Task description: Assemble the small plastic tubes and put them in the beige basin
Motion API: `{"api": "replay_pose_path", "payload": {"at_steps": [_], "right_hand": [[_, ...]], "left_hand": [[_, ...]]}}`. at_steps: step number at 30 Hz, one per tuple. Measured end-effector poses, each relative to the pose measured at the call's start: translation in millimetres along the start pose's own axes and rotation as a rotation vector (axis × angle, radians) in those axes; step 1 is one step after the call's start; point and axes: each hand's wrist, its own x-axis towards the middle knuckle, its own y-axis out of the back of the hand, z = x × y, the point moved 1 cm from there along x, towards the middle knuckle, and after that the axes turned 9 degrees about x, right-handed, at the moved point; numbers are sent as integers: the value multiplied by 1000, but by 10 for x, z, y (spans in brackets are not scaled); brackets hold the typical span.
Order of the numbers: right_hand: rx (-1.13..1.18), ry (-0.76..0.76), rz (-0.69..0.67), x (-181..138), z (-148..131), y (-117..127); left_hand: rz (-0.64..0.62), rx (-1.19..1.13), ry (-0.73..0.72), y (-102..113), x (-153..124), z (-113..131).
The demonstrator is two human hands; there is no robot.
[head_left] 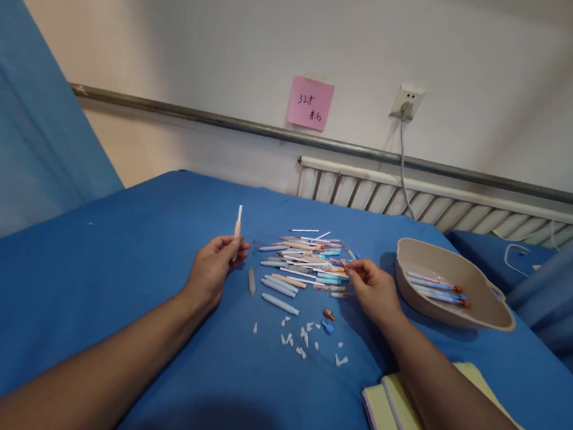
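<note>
My left hand [214,265] holds a peach-coloured pen barrel [238,229] upright, with a white refill [240,212] sticking out of its top. At the right end of a pile of pen parts [302,260], my right hand [373,289] is closed, thumb and fingers together on a small piece that I cannot make out. Pastel barrels, white refills and clear tubes make up the pile. Several loose barrels, such as a pale blue barrel [280,304], lie in front. Closer to me are scattered small white tips [304,337], a brown clip piece [328,314] and a blue clip piece [327,327].
A beige basket [483,316] on the right holds several assembled pens [435,288]. A folded yellow towel [409,420] lies under my right forearm. Behind the blue-covered table [140,222] are a radiator [359,191], a metal rail [234,122] and a plugged-in cable [402,158].
</note>
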Motion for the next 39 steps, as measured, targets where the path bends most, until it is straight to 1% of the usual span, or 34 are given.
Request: {"api": "replay_pose_path", "payload": {"at_steps": [3,5,9,11,13,15,21,23,25,30,33,35,37,39], "right_hand": [[-141,9,-41,22,-19,68],[-223,20,-101,43,-35,129],[-362,103,-352,53,-90,226],[-391,130,-431,50,-123,261],[-402,132,-443,57,-149,298],[-427,132,-426,79,-164,344],[-538,132,-378,148,-152,460],[-531,116,-412,142,-141,444],[-523,123,-476,120,-138,399],[-555,214,-622,25,-187,263],[-519,211,-680,-41,-222,204],[-458,194,-685,-73,-236,172],[-355,171,-650,-81,-238,146],[-235,134,-579,-65,-224,128]], "left_hand": [[-36,-1,-1,-27,-18,-8],[-81,13,-11,-56,-57,8],[-215,111,-30,-145,-189,34],[-270,151,-29,-192,-260,42],[-306,167,-20,-231,-314,49],[-331,176,-9,-256,-341,51],[-366,192,-38,-273,-296,-14],[-377,205,-43,-278,-278,-46],[-387,210,-46,-284,-271,-66],[-392,214,-56,-288,-296,-66],[-411,228,-70,-287,-320,-62],[-438,242,-90,-288,-336,-62],[-458,271,-112,-288,-351,-63],[-477,335,-141,-284,-366,-62]]}}
